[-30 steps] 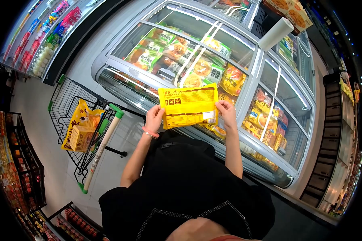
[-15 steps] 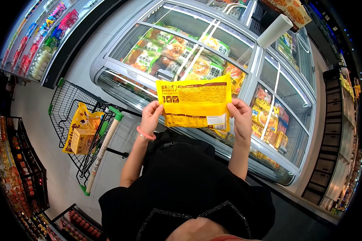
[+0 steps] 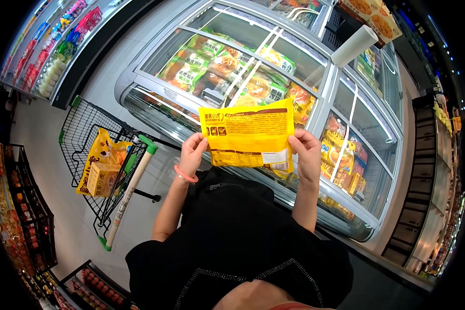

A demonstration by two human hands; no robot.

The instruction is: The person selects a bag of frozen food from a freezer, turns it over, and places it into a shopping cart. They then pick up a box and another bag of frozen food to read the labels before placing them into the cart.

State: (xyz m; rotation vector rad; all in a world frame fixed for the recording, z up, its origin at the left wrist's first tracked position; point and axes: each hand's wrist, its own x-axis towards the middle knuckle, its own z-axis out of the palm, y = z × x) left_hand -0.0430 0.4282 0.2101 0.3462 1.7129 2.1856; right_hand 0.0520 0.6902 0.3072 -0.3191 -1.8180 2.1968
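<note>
A yellow food bag (image 3: 250,137) is held up in front of me, its back panel with brown bands, small print and a white label facing me. My left hand (image 3: 193,154) pinches its left edge between thumb and fingers; a pink band and a bracelet circle that wrist. On the opposite edge, my right hand (image 3: 306,152) grips the bag the same way. Behind the bag stands a glass-topped chest freezer (image 3: 129,89), with green and white packages (image 3: 188,70) inside and yellow packages (image 3: 341,150) in its right section.
To my left is a black wire shopping cart (image 3: 70,134) with a green and white handle (image 3: 126,201). It holds a yellow bag (image 3: 104,144) and a small box (image 3: 104,180). Stocked shelves (image 3: 26,206) line the left side. A white roll (image 3: 354,45) stands at the freezer's divider.
The view has shifted slightly, so the cart and freezer sit a little differently in it. The bag is tilted slightly and a bit lower, still in both hands.
</note>
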